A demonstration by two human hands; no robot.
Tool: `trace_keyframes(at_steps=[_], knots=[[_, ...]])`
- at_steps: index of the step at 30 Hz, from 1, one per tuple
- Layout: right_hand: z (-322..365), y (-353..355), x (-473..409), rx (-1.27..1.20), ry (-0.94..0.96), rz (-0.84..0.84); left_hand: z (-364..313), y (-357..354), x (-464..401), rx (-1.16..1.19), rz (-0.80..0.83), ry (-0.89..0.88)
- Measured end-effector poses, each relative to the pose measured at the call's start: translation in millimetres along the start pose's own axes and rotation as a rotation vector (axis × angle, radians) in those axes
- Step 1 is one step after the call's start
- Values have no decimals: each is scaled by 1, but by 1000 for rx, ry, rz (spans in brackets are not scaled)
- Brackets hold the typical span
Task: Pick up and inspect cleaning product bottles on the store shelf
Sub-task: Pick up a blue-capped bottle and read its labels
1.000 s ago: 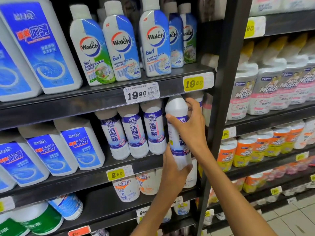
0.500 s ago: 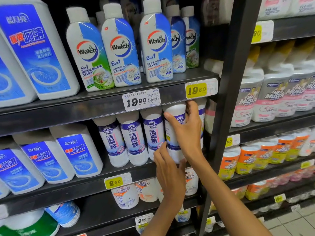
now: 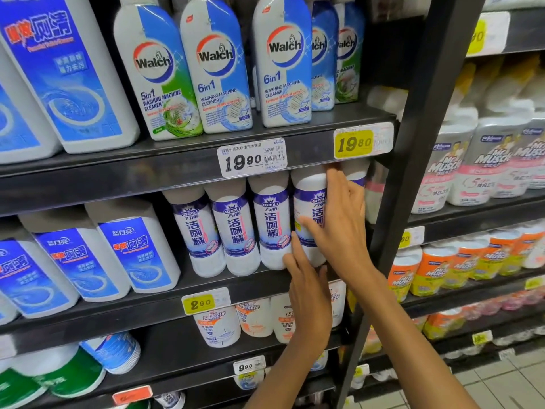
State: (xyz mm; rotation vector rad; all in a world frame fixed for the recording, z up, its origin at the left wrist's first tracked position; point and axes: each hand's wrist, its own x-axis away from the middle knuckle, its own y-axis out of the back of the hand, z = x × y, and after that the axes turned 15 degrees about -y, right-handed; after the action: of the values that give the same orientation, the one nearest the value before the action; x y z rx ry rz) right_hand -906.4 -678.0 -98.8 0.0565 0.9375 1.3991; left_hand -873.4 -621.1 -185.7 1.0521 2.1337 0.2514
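White plastic bottle: tall white plastic bottle with a purple-and-blue label (image 3: pixel 309 219), standing upright at the right end of its row, directly under the yellow 19.80 price tag (image 3: pixel 354 144) on the black metal shelf edge (image 3: pixel 177 169).
Right hand (image 3: pixel 339 228): laid over the front of the bottle, fingers fairly straight and spread, index reaching its shoulder just below the tag, thumb across the label; whether the thumb pinches cannot be told.
Left hand (image 3: pixel 306 286): below the tag, fingers extended against the bottle's lower body and base; no curl round it seen.
Neighbours: three matching bottles (image 3: pixel 233 228) to the left of the tag, touching in line.
Step in hand: by appearance, bottle seated on the shelf among its fellows, hands on it.
Next move: judged, either a firm grasp to lift it clear of the shelf edge above, or release and selection of another bottle.
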Motion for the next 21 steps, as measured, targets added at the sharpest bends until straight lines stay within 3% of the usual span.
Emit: trace_keyframes(at_steps=[13,16,19,21], knots=[[-7,-8,-6,37,-27,77,10,16,11,123,173,-139],[-1,-6,2,16,-12,-19,13,33,15,136,15,-195],[13,-10,26,-259,26,-249,19,52,13,171,-267,-129],[28,-19,37,-390,27,-238,25,62,6,202,-339,-74]])
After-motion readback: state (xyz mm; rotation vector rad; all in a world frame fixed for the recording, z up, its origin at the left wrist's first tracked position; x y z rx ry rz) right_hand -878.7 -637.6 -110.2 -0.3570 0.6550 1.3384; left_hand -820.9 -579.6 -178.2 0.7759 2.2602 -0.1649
